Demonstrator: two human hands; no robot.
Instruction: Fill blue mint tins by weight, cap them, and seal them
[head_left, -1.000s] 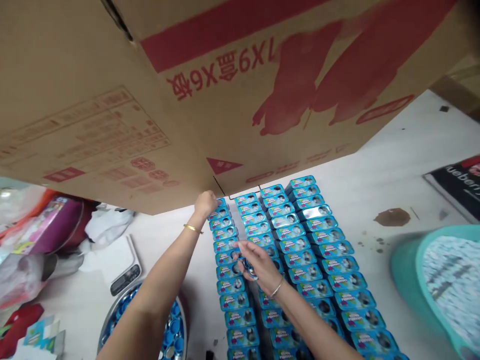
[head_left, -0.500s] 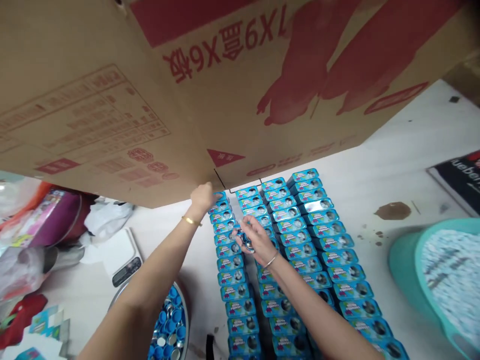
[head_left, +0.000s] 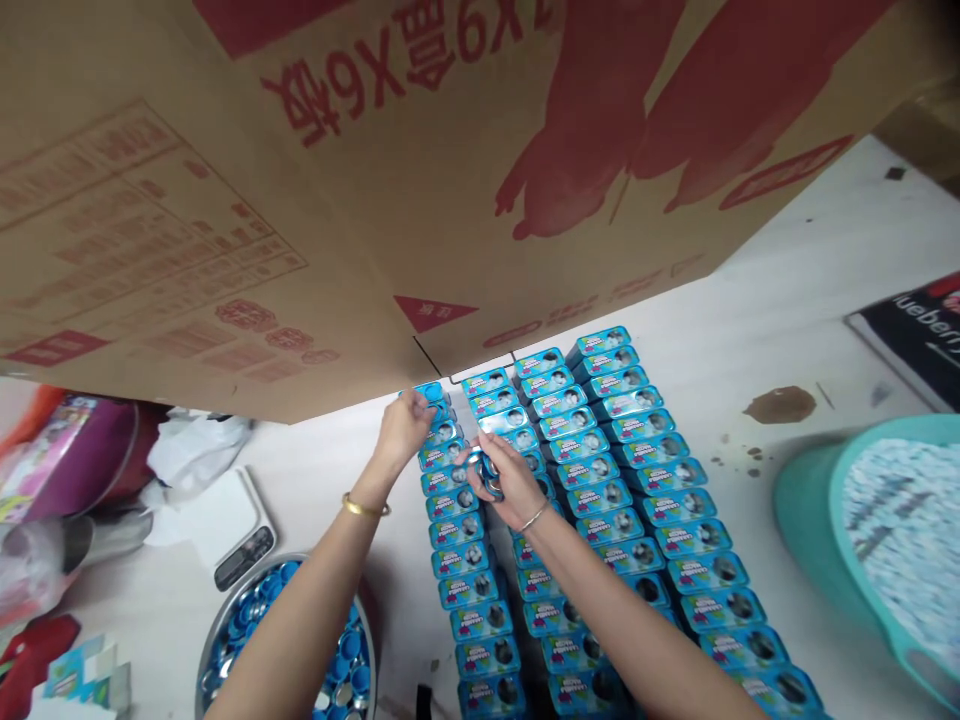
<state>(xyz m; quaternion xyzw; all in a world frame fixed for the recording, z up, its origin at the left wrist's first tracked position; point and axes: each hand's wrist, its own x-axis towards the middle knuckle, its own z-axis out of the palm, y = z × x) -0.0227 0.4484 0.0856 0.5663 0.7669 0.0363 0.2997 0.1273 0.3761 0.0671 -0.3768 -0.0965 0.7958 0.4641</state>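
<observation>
Tins (head_left: 459, 559) in four long rows cover the middle of the white surface (head_left: 690, 350), their far ends drawn up close to the lower edge of a big cardboard carton (head_left: 337, 230) and their near ends running out of my sight. The left hand (head_left: 405, 428) is at the far end of the leftmost row, fingers bunched low against the tins there; I can't tell whether anything is pinched between them. The right hand (head_left: 508, 485) hangs over the two left rows, its fingers curled around a few shiny caps (head_left: 491, 484).

As for progress, the rows stand in order, and the handwork, I'd judge, is at the start of one row. Plenty is left in supply: the round metal bowl (head_left: 372, 645), beyond the lower left of the tins, holds a heap of loose caps. Each tin top has a round spot toward its right end, but from here I can't say which are covered and which open, so I can't count what is finished.

The tins are glossy blue metal, by the look of them, upright and slim, with rounded-rectangle tops and bright print; a few catch the light. The caps are short and round, some blue, some silvery. The carton is matte brown with red printing, while the teal tub (head_left: 806, 520) at right looks like smooth plastic.
</observation>
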